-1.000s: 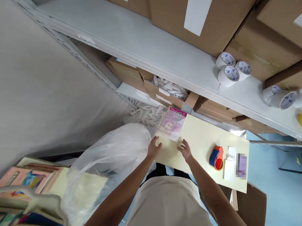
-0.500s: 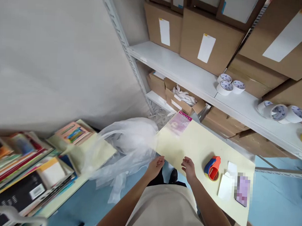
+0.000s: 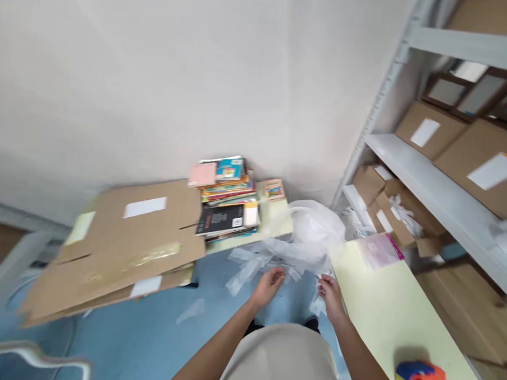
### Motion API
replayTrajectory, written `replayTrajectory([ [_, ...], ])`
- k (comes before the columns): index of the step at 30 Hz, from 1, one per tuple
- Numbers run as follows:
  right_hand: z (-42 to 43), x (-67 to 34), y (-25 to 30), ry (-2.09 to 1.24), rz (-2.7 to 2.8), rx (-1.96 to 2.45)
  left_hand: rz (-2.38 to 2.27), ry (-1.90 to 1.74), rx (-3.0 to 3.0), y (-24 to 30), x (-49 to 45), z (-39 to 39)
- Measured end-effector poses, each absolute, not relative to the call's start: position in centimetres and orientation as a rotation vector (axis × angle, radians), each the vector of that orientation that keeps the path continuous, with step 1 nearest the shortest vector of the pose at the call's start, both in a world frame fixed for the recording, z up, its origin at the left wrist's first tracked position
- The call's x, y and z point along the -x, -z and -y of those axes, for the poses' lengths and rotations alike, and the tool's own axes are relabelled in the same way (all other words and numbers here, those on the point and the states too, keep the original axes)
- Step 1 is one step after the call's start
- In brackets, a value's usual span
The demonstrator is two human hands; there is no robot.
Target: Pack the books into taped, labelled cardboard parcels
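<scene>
Grip observed empty and loosely open on both sides: left hand [image 3: 269,286] over floor [image 3: 125,341] near plastic bag [image 3: 318,226], right hand [image 3: 331,297] by table [image 3: 383,299] bearing pink packet [image 3: 379,251].

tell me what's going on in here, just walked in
A person stands beside a pale table. The left hand is above the blue floor, the right hand is near the table's edge, and neither seems to hold anything. A purple printed packet and what looks like a red and blue tape dispenser lie on that table. Ahead are a translucent plastic bag and a stack of books.
</scene>
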State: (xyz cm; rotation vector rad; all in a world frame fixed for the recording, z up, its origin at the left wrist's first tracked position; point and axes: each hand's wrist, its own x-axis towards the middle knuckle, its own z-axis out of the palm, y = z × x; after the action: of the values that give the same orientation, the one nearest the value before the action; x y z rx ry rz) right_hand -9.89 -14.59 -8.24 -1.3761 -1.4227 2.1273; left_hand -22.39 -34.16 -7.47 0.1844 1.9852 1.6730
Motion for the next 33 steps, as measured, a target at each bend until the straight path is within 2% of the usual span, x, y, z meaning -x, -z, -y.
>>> replayTrajectory([
  [10, 32.7, 22.0, 8.6, -2.345, 1.901, 0.989, -2.059, -1.955, 0.384, 8.8, 27.3, 55.0],
  [16, 39.7, 28.7, 9.0, -2.429, 2.302, 0.843, -1.967, -2.024, 0.839, 9.6, 28.6, 63.7],
  [23, 43.4, 36.0, 11.5, -2.349, 2.461, 0.826, -1.676, -2.067, 1.269, 11.4, 31.1, 66.2],
  [33, 46.6, 39.0, 14.6, -2.42, 2.398, 0.872, -1.39, -2.136, 1.519, 9.9, 33.5, 66.0],
])
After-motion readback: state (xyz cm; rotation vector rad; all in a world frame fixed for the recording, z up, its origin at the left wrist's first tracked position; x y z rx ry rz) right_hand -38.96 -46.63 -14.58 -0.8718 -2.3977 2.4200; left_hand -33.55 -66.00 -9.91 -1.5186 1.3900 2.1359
